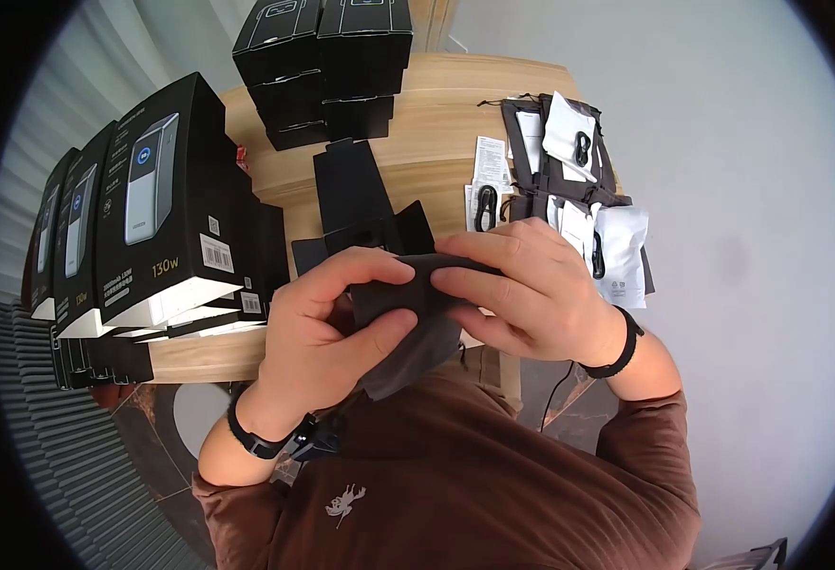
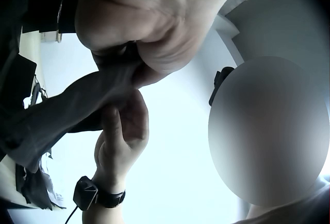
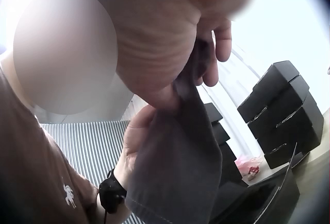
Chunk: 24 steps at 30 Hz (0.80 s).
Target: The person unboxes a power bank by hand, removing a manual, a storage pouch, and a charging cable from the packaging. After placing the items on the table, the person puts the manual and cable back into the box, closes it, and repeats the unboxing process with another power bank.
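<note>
A dark grey cloth pouch [image 1: 413, 356] hangs between both hands in front of the chest. My left hand [image 1: 327, 318] pinches one side of its top edge, thumb and forefinger curled on the cloth. On the other side my right hand [image 1: 536, 290] grips the same edge with bent fingers. From the left wrist the pouch [image 2: 67, 110] appears as a long limp fold; from the right wrist its stitched lower end [image 3: 175, 172] drapes down. Just beyond the hands an open black box [image 1: 353, 195] stands with its flaps raised, partly hidden by them.
Tall black printed boxes [image 1: 156, 204] stand along the table's left side. Plain black boxes [image 1: 327, 71] are stacked at the back. To the right lie grey pouches [image 1: 607, 166], white packets [image 1: 622, 242], a coiled black cable [image 1: 486, 204] and paper leaflets [image 1: 491, 157] on the wooden table [image 1: 436, 114].
</note>
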{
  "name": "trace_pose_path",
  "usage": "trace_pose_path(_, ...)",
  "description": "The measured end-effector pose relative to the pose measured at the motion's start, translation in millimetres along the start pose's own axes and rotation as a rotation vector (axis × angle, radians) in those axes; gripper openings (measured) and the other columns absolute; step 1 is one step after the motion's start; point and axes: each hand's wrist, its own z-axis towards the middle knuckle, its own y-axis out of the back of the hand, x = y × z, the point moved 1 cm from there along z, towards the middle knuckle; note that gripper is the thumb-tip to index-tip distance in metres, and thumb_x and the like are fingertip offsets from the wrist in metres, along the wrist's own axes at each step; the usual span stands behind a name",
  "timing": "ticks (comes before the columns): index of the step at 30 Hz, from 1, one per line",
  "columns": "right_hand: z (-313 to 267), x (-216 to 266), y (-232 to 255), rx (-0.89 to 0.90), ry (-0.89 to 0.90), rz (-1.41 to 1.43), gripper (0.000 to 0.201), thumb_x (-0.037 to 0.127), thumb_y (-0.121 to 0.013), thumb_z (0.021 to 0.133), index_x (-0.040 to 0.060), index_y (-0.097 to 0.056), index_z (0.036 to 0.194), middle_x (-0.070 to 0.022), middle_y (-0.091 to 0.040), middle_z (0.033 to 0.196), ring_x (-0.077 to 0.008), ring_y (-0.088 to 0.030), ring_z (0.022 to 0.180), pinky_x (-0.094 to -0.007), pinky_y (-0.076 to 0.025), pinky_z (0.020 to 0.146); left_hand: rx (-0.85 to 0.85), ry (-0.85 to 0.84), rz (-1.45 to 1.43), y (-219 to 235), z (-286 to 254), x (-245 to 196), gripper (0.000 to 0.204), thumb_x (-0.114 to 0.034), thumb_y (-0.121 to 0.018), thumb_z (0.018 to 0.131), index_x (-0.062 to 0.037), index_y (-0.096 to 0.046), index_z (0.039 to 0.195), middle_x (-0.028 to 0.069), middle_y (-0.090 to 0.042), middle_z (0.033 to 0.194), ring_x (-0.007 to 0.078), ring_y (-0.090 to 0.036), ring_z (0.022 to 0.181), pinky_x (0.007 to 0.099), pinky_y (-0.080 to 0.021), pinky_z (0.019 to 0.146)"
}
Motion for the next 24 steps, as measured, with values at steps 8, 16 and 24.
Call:
trace_pose_path(8, 3.0, 4.6, 3.1, 0.063, -0.102, 0.189, 0.048, 0.001, -0.079, 0.077, 0.0029, -0.073, 0.125, -0.0140, -0.075, 0.116, -0.0261, -0.065, 0.077, -0.0354, -0.050, 0.069, 0.023, -0.062, 0.144, -1.5, -6.1, 1.4, 0.046, 0.004, -0.084, 0.087, -0.0049, -0.065, 0.128, 0.0044, -0.067, 0.124, 0.0129, -0.067, 0.108, 0.0298, -0.055, 0.094)
trace_pose_path(16, -2.1, 4.8, 11.2, 0.423, -0.635, 0.798, 0.050, 0.004, -0.076, 0.091, 0.0018, -0.066, 0.140, -0.0121, -0.077, 0.111, -0.0233, -0.073, 0.085, -0.0329, -0.057, 0.078, 0.060, -0.126, 0.379, 3.0, 0.6, 8.3, 0.042, 0.001, -0.085, 0.086, -0.0057, -0.063, 0.121, 0.0029, -0.069, 0.107, 0.0124, -0.066, 0.098, 0.0293, -0.053, 0.085)
trace_pose_path(24, -2.7, 18.7, -11.4, 0.145, -0.719, 0.853, 0.041, 0.005, -0.066, 0.104, 0.0057, -0.059, 0.145, -0.0058, -0.072, 0.119, -0.0130, -0.068, 0.102, -0.0296, -0.055, 0.091, -0.018, -0.019, 0.123, 0.5, -4.5, 17.8, 0.064, 0.000, -0.088, 0.085, -0.0072, -0.055, 0.139, 0.0052, -0.068, 0.113, 0.0129, -0.065, 0.102, 0.0280, -0.053, 0.091)
